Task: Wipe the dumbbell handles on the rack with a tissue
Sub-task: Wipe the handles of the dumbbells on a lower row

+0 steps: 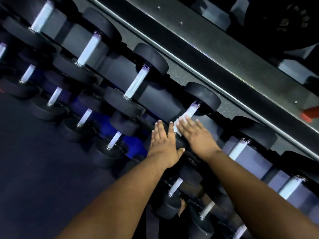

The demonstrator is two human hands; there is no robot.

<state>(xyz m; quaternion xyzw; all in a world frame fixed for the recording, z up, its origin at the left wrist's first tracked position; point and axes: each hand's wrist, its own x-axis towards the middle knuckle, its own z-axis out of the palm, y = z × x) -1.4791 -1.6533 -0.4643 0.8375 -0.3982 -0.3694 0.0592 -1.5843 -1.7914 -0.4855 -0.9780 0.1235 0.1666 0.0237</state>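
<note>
Two hands: right hand [195, 135] fingers pressing tissue [179, 122] on handle [192, 110]; left hand [164, 144] fingers spread.

Dumbbells lying in slanted rows on dark rack [215, 54], black round heads, pale metal handles. Tissue [181, 122], white, crumpled, lying against near end of one handle [193, 109] in upper row, partly covered by right hand [196, 137], fingers lying flat over it. Far end of that handle showing bare up to far head [203, 97]. Left hand [164, 145] resting flat on that dumbbell's near head, fingers straight, just beside tissue.
</note>
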